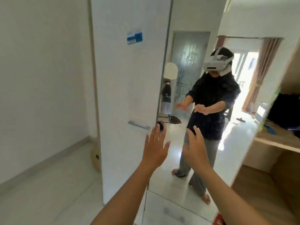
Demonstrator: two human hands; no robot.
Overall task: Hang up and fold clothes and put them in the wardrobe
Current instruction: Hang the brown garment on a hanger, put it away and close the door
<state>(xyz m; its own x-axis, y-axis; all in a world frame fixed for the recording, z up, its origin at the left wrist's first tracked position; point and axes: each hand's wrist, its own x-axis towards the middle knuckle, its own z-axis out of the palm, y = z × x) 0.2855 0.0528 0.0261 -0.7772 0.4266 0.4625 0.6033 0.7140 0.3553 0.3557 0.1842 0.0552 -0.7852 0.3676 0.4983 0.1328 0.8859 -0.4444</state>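
White wardrobe faces both empty hands.

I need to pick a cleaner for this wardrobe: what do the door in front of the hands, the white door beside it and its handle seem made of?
Door: mirror glass, since it reflects the room and the person. White door: probably laminated board, smooth and matte. Handle: looks like brushed metal, grey with a dull sheen, though blur leaves it open.

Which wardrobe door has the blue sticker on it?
The plain white door, left of the mirrored door. The blue sticker sits high on it, above its silver bar handle. The mirrored door shows only reflections, no sticker.
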